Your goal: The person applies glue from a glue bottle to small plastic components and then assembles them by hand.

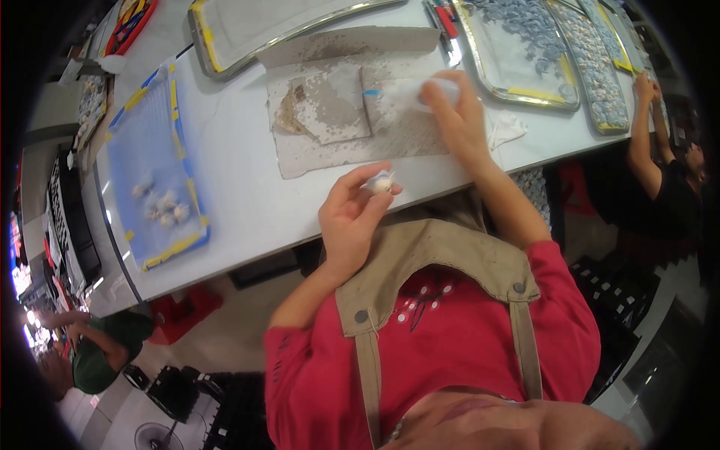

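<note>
My left hand (351, 217) is closed in a pinch around a small whitish piece (380, 182), shaped like a little shell or flower, held just above the table's near edge. My right hand (463, 124) wraps around a white squeeze bottle (420, 95). The bottle lies nearly level in the grip, and its thin blue tip (371, 92) points left. Below the bottle, a stained grey cardboard sheet (307, 161) is spread on the table, covered with dried spots. The bottle is somewhat blurred, and the fingers partly hide it.
A blue-edged tray (142, 105) with several small shell-like pieces (169, 208) stands at the left. Metal-rimmed trays (214, 64) (525, 96) lie at the back and right, near pens (445, 22). A crumpled white tissue (508, 129) rests by my right wrist. Other people work at both sides.
</note>
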Motion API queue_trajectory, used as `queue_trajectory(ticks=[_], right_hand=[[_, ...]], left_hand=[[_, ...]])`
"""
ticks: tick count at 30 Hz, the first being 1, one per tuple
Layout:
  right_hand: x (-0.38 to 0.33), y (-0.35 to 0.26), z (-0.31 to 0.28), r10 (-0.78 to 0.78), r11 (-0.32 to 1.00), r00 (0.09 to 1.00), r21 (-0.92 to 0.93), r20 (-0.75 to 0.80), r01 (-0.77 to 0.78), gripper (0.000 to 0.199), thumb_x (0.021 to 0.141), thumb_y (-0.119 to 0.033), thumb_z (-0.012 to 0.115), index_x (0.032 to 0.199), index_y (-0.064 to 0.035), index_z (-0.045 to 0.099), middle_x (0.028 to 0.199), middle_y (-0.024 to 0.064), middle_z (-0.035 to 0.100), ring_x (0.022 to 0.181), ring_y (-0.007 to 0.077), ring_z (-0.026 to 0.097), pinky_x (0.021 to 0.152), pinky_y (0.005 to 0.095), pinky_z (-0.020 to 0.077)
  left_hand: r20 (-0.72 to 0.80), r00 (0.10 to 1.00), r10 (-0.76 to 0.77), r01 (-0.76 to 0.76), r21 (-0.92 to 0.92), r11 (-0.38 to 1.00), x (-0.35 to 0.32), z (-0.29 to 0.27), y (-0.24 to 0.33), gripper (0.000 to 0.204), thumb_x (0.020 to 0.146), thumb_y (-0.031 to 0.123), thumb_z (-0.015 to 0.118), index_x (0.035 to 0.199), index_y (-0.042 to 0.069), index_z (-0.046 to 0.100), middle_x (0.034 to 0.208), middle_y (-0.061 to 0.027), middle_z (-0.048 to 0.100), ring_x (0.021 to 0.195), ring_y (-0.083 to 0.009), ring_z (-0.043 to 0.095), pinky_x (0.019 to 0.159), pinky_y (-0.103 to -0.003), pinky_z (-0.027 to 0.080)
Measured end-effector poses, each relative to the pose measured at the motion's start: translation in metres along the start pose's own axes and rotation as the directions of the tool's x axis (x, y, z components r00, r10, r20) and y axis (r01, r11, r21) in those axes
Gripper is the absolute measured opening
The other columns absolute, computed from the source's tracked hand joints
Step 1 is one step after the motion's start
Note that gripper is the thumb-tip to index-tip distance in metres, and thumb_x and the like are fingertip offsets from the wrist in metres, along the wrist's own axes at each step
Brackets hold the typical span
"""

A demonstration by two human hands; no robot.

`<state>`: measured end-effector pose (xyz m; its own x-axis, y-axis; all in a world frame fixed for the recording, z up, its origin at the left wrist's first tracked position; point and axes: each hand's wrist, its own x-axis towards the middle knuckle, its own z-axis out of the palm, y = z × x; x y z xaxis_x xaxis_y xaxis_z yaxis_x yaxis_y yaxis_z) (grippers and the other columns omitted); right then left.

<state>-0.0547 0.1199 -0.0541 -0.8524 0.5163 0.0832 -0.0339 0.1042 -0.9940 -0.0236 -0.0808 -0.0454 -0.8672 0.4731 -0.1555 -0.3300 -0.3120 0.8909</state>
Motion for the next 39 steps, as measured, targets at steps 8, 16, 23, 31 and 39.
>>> queue_trajectory(ticks=[8,16,23,31,39], right_hand=[[0.049,0.007,-0.055,-0.381,0.674,0.921,-0.657,0.08,0.336,0.019,0.082,-0.022,0.06,0.093,-0.0057,0.063,0.086,0.0077,0.064,0.083,0.0189,0.058,0.076,0.0284,0.0435],[0.158,0.029,-0.146,-0.475,0.233,0.865,-0.925,0.162,0.301,0.022,0.076,-0.018,0.064,0.098,-0.0133,0.062,0.089,0.0039,0.065,0.086,0.0259,0.057,0.075,0.0357,0.0448],[0.112,0.009,-0.116,-0.368,0.705,0.915,-0.591,0.169,0.392,0.021,0.082,-0.014,0.06,0.103,-0.009,0.057,0.083,-0.0025,0.059,0.076,0.0107,0.054,0.068,0.0227,0.0429],[-0.023,-0.044,-0.061,-0.099,0.971,0.81,-0.123,0.577,0.206,0.027,0.072,-0.001,0.069,0.096,-0.0018,0.057,0.091,0.005,0.058,0.077,0.0117,0.056,0.067,0.0244,0.0463],[-0.046,-0.045,-0.032,-0.406,0.799,0.679,-0.124,0.612,0.589,0.028,0.064,0.002,0.072,0.09,-0.0037,0.062,0.086,0.0096,0.06,0.077,0.0212,0.06,0.067,0.0287,0.0489]], left_hand=[[0.058,0.988,0.14,-0.141,0.006,0.99,0.007,-0.007,0.003,0.034,0.082,-0.009,0.052,0.115,-0.002,0.047,0.123,-0.0156,0.049,0.1,-0.0184,0.057,0.087,-0.027,0.044],[0.045,0.998,0.054,-0.054,0.0,0.999,0.008,0.008,0.0,0.032,0.083,-0.007,0.051,0.115,-0.003,0.047,0.12,-0.0134,0.051,0.099,-0.0158,0.056,0.086,-0.026,0.043],[0.001,1.0,0.018,-0.018,0.055,0.998,0.01,0.024,-0.002,0.039,0.082,-0.004,0.056,0.119,-0.004,0.046,0.115,-0.013,0.054,0.091,-0.0146,0.056,0.081,-0.024,0.043],[0.069,0.997,-0.037,0.039,-0.031,0.999,0.013,0.031,-0.005,0.048,0.08,-0.008,0.057,0.125,-0.004,0.041,0.12,-0.0104,0.048,0.098,-0.0145,0.053,0.086,-0.026,0.044],[0.108,0.994,-0.015,0.017,-0.02,1.0,0.005,0.025,-0.005,0.045,0.083,-0.003,0.056,0.126,-0.003,0.041,0.111,-0.0085,0.05,0.099,-0.0136,0.051,0.084,-0.025,0.044]])
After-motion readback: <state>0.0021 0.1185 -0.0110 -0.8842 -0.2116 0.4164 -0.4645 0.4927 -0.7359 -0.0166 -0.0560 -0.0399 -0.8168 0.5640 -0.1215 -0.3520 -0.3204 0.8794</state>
